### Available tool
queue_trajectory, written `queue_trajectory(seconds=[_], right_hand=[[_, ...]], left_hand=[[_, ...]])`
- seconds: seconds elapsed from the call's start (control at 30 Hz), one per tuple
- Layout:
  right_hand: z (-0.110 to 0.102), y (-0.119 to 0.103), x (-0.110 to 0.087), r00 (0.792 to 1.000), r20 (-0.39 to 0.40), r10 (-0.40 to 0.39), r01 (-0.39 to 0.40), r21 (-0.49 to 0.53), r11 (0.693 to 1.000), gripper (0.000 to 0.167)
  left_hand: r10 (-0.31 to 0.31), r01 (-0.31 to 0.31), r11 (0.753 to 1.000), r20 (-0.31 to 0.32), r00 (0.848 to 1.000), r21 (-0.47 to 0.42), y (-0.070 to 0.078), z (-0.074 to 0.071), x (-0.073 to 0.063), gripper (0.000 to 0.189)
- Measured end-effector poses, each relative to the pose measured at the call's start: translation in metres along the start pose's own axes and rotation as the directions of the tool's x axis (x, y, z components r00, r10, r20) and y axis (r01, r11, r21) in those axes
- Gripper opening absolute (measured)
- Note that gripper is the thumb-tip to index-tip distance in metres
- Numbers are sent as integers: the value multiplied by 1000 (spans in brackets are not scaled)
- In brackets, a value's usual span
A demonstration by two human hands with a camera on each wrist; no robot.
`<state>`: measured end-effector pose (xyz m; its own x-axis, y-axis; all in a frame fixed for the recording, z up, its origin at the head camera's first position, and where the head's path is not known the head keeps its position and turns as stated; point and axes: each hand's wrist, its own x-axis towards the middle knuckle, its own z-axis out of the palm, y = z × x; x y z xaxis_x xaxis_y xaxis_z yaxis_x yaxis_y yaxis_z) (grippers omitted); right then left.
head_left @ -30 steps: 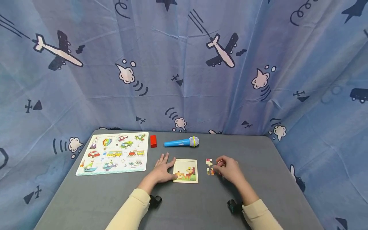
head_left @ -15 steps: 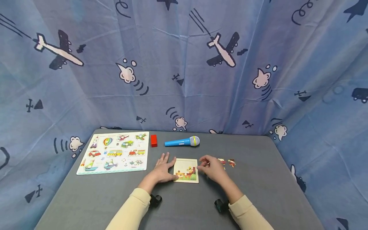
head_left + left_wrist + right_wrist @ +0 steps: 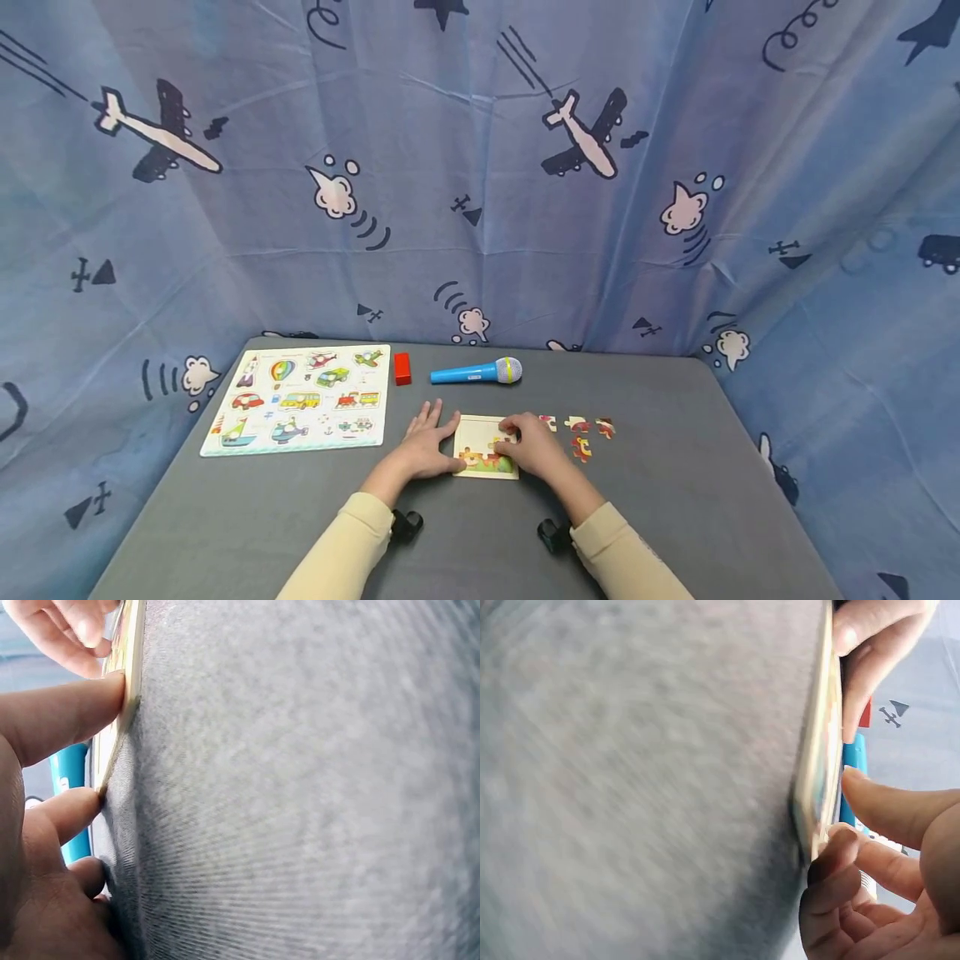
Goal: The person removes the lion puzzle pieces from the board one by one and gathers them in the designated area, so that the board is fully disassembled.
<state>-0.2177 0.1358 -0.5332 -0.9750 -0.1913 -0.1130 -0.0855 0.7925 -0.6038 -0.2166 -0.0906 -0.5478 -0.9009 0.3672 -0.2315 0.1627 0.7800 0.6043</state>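
Head view: left hand [image 3: 423, 446] lies flat with fingers spread, thumb against the left edge of the small puzzle tray [image 3: 480, 446] mid-table. Right hand [image 3: 531, 447] sits on the tray's right side, fingers curled down onto it; can't tell if it pinches a piece. Loose puzzle pieces [image 3: 581, 433] lie just right of it; blue toy microphone [image 3: 475, 372], red block [image 3: 402, 368] and vehicle puzzle board [image 3: 300, 399] sit behind.

Left wrist: straight fingertips [image 3: 97, 694] touch the tray edge [image 3: 124, 697].

Right wrist: curled fingers [image 3: 836, 859] at the tray's rim [image 3: 817, 765], blurry.
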Motion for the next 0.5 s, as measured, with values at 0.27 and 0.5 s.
queue_trajectory(seconds=[0.27,0.5], right_hand=[[5,0,0,1000,-22,7,-7,-6,1000,19],[6,-2,3,999,10,50,-49,-19,999,23]], left_hand=[[-10,10,1000,6,1000,-4,1,1,0,86],[-27,27,1000,10,1000,-7,1,0,1,86]])
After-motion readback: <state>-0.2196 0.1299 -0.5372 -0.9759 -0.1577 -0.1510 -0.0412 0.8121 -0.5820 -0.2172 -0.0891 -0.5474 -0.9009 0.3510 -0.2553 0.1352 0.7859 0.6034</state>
